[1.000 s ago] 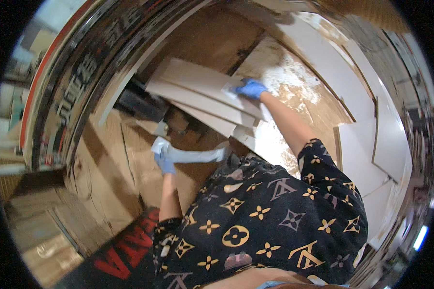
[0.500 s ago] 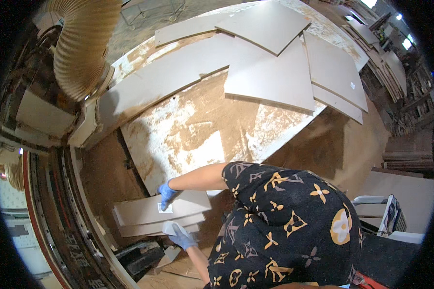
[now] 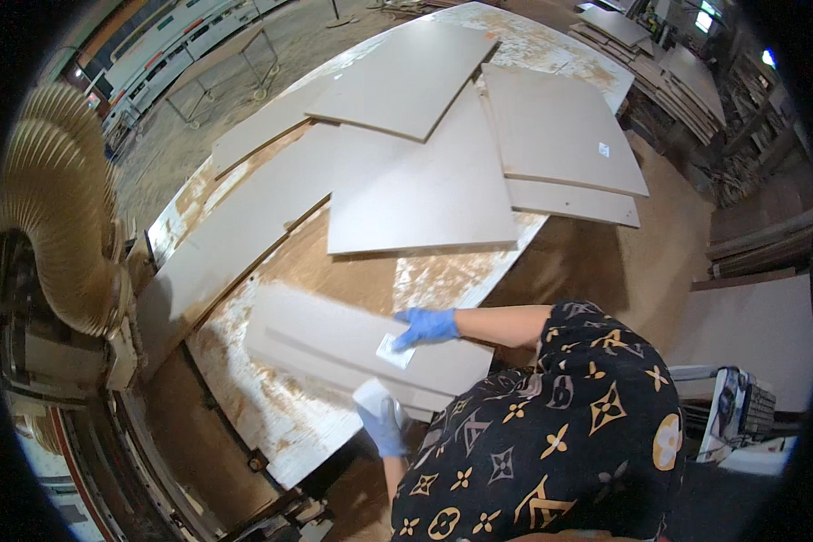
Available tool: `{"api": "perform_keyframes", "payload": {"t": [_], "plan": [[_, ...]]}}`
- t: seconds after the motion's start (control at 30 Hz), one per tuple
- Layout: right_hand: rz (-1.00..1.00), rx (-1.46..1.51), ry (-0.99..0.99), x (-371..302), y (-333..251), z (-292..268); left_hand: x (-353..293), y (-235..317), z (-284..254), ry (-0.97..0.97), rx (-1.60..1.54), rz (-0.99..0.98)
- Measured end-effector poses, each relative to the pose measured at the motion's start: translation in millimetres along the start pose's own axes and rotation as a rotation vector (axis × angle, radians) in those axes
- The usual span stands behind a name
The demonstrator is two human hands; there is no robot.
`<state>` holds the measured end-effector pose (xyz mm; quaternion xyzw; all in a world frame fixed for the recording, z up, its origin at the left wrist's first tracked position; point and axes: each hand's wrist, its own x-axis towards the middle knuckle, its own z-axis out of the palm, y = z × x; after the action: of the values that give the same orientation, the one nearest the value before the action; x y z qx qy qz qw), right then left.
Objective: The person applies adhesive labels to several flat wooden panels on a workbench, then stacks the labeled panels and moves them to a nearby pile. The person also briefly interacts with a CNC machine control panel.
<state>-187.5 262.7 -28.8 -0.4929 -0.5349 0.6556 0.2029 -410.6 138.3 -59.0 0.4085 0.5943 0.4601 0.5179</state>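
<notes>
A few long, narrow pale boards (image 3: 334, 332) lie stacked with staggered edges, held in front of my body above the near part of the dusty white table (image 3: 285, 434). At the stack's far edge, my right hand (image 3: 427, 327), in a blue glove, is closed with its fingers over the top board. Beside those fingers a white paper label (image 3: 394, 352) lies on that board. Against the near edge is my left hand (image 3: 386, 428), also gloved, closed on a small white pad-like object (image 3: 369, 395); its exact kind is unclear.
Larger pale panels overlap on the table, including a square panel (image 3: 425, 199) and another with a label (image 3: 560, 131). A ribbed duct hose (image 3: 50, 190) hangs at the left beside a machine rail (image 3: 117, 461). A keyboard (image 3: 759, 402) sits at the right.
The stack of boards has moved with both hands from beside the machine rail to over the table. My view has turned, so the hose and large panels appear farther left.
</notes>
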Motion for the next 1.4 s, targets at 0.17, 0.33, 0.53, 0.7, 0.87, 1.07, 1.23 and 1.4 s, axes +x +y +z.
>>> {"api": "perform_keyframes", "payload": {"t": [0.17, 0.33, 0.53, 0.7, 0.87, 1.07, 1.23, 1.4], "plan": [[-0.225, 0.299, 0.527, -92.1, 56.3, -146.4, 28.9, 37.1, 145.3, -0.321, -0.12, 0.007], [-0.162, 0.576, 0.631, -192.1, 97.5, -290.6, 36.0, 41.6, 218.1, -0.294, -0.153, 0.053], [-0.018, 0.143, 0.948, -240.9, 111.5, -426.3, 64.3, 90.6, 234.4, -0.246, -0.154, 0.102], [0.673, -0.745, 1.156, -214.0, 129.7, -478.3, 90.3, 124.3, 242.8, -0.109, -0.182, 0.174], [0.0, -0.695, 1.13, -137.4, 76.0, -395.3, 117.4, 143.0, 232.5, -0.112, -0.222, 0.231], [-0.578, -0.222, 0.004, -58.5, -4.4, -161.1, 136.2, 156.9, 222.8, -0.117, -0.389, 0.26], [-0.268, -0.014, -0.233, -40.8, -22.7, -106.4, 165.3, 167.6, 158.3, 0.139, -0.583, 0.405], [-0.255, -0.09, -0.226, -36.0, -24.9, -129.4, 204.0, 156.7, 98.4, 0.463, -0.572, 0.48]]}}
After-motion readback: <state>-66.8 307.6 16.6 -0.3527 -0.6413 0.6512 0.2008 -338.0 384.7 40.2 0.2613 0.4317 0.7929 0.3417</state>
